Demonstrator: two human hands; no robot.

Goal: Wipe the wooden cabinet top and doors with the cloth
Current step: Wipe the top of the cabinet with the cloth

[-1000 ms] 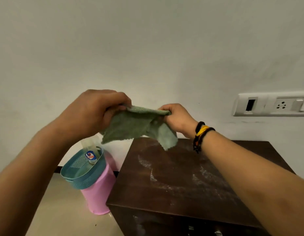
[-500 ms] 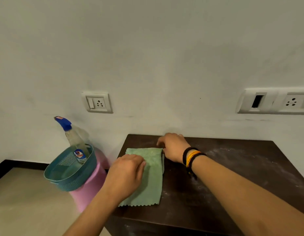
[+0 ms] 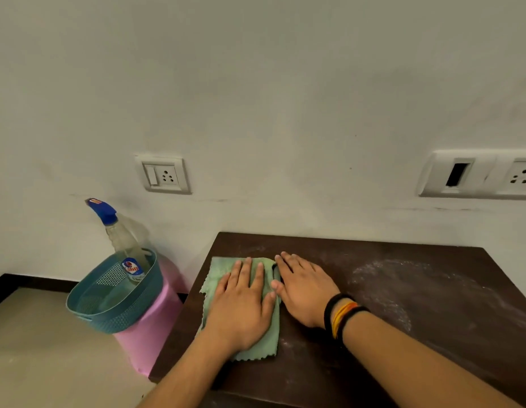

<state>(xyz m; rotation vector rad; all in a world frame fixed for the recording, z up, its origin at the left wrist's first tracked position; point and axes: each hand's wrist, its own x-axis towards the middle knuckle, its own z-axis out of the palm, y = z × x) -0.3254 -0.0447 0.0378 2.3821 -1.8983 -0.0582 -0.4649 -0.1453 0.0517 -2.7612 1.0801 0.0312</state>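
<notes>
While both hands press cloth [image 3: 219,278], spray bottle [image 3: 125,242], teal basket [image 3: 114,298] left.

A pale green square microfibre cloth with zigzag-cut edges [image 3: 270,338] lies flat, folded, on the dark brown wooden cabinet top [image 3: 432,319], close to its left edge. White dusty streaks mark that top's right half, reaching toward its far edge.
</notes>
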